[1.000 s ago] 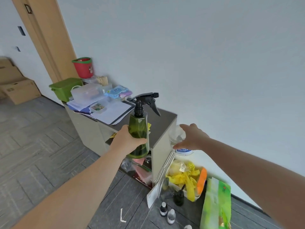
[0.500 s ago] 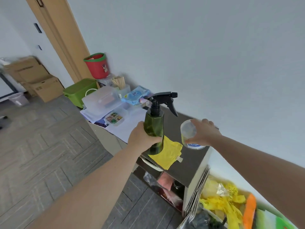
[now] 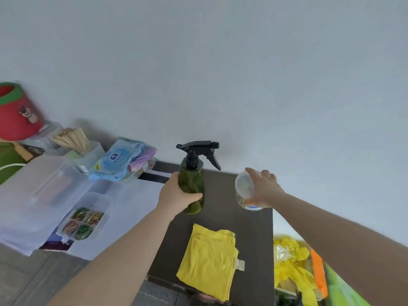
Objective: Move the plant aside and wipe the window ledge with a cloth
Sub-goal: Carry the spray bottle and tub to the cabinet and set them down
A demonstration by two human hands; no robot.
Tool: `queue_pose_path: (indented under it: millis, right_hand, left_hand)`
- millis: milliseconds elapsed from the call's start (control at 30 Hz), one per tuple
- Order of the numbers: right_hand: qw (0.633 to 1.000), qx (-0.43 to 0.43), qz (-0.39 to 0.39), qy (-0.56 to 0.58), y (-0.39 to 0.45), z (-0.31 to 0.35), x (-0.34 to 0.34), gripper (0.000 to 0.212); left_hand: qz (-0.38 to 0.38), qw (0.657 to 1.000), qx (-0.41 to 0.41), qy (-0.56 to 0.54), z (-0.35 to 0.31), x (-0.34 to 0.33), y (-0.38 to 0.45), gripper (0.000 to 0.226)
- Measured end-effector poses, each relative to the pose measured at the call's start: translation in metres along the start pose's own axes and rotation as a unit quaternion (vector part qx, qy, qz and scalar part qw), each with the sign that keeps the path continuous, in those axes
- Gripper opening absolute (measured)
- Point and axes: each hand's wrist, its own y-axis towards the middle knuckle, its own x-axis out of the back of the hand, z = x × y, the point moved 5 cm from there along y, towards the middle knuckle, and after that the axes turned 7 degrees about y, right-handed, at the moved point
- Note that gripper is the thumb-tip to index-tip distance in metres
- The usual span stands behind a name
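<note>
Dark brown cabinet top point(image 3: 223, 219) runs up against a plain pale wall, with clutter spread along its left side and bags on the floor to the right. Nearest the person lies the yellow cloth point(image 3: 208, 261), folded flat at the front edge of the cabinet, touched by neither hand. Its long side runs roughly front to back, and it sits just below and between the two wrists, slightly closer to the left one.

Further back, the left hand point(image 3: 174, 197) is wrapped firmly around the body of a green spray bottle point(image 3: 191, 186), which stands upright with its black trigger pointing right; its base looks to be at or just above the cabinet top. The right hand point(image 3: 262, 188) is clasped from above over a small clear jar point(image 3: 245, 191), tilted, near the right rear of the surface.

No plant and no window ledge show anywhere, so the task proper has probably not begun. Both hands are full, so one must set its load down before the cloth can be picked up. The cloth then lies toward the person from either grip, a short pull back.

Beyond, on the left, are clear plastic boxes point(image 3: 44, 191), a pack of wet wipes point(image 3: 119, 160) and a red bucket point(image 3: 18, 115).
</note>
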Motion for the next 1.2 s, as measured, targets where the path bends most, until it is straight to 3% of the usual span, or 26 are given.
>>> queue_pose_path:
  millis: [367,800,967,1200]
  right_hand:
    - [0.990,-0.108,-0.065,-0.065,0.067,-0.002,-0.029,0.095]
    - [0.980,-0.183,-0.073,-0.007,0.102,-0.023,-0.059,0.098]
    - [0.978,-0.170,-0.119,0.024,0.110,-0.023,-0.060,0.078]
    - [0.983,-0.153,-0.096,0.020,0.111,-0.023,-0.067,0.060]
  left_hand:
    - [0.071,0.992,-0.091,0.049,0.002,-0.039,0.117,0.064]
    - [0.111,0.991,-0.066,-0.034,0.014,-0.086,0.159,0.048]
    - [0.112,0.990,-0.062,-0.053,0.010,-0.089,0.168,0.049]
    - [0.123,0.991,-0.052,-0.018,0.016,-0.096,0.168,0.069]
